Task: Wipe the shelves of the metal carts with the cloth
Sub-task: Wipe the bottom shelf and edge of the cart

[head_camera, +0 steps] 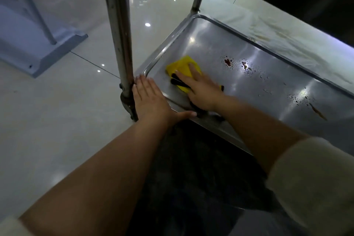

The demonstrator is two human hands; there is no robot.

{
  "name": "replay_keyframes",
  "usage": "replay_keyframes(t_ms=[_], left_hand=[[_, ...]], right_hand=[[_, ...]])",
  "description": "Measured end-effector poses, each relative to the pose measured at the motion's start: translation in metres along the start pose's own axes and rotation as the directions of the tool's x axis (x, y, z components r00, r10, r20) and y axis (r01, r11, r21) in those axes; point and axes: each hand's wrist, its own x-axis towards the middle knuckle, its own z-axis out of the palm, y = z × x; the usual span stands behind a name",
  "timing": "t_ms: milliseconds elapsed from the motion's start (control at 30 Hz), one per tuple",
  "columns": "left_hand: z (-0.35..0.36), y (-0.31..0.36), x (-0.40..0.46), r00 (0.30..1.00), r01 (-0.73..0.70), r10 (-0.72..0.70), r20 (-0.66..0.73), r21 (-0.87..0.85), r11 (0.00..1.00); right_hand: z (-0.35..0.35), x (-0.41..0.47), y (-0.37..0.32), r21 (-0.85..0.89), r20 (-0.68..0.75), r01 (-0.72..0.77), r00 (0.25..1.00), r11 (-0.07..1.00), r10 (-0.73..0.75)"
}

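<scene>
Right hand flat, fingers straight, pressing the yellow cloth onto the bottom shelf near its left corner. Left hand open, braced against the post and shelf rim. Reddish spots and droplets lie well right of the cloth; a short stroke would probably miss them, or smear them across wet metal.
</scene>
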Motion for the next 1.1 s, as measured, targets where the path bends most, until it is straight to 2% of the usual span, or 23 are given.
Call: replay_keyframes(t_ms=[133,233,333,433,567,667,733,800,867,967,1100], left_hand=[[-0.005,0.001,0.0,1.0,-0.002,0.001,0.023,0.03,1.0],[-0.009,0.003,-0.003,0.999,-0.001,-0.003,0.044,0.07,0.998],[-0.015,0.005,-0.006,0.996,0.001,-0.01,0.084,0.103,0.995],[-0.021,0.006,-0.008,0.993,-0.011,-0.006,0.121,0.141,0.99],[-0.024,0.011,-0.01,0.986,-0.075,0.042,0.164,0.202,0.977],[-0.017,0.021,-0.013,0.964,-0.226,0.183,0.191,0.23,0.947],[-0.009,0.036,-0.016,0.935,-0.321,0.274,0.224,0.213,0.923],[0.0,0.06,-0.021,0.896,-0.416,0.364,0.255,0.193,0.888],[0.01,0.089,-0.027,0.858,-0.488,0.435,0.274,0.168,0.857],[0.024,0.125,-0.036,0.843,-0.514,0.459,0.282,0.164,0.842],[0.038,0.15,-0.036,0.884,-0.452,0.399,0.244,0.224,0.864]], right_hand=[[-0.002,0.021,-0.026,-0.056,0.034,0.065,0.997,0.996,-0.063],[0.002,-0.01,-0.007,-0.067,0.033,0.181,0.983,0.981,-0.179],[0.009,-0.064,0.025,-0.02,0.0,0.176,0.984,0.984,-0.176],[0.018,-0.123,0.065,0.011,-0.098,0.042,0.994,0.999,-0.041],[0.029,-0.184,0.112,0.027,-0.132,-0.168,0.977,0.985,0.17],[0.038,-0.185,0.103,0.029,-0.199,-0.401,0.895,0.916,0.399],[0.043,-0.173,0.083,0.02,-0.265,-0.506,0.829,0.862,0.492],[0.047,-0.17,0.075,-0.025,-0.283,-0.465,0.852,0.885,0.44],[0.046,-0.18,0.086,-0.043,-0.247,-0.327,0.919,0.944,0.307],[0.041,-0.211,0.118,0.024,-0.178,-0.177,0.968,0.984,0.179],[0.046,-0.26,0.171,0.051,-0.092,-0.27,0.957,0.961,0.274]])
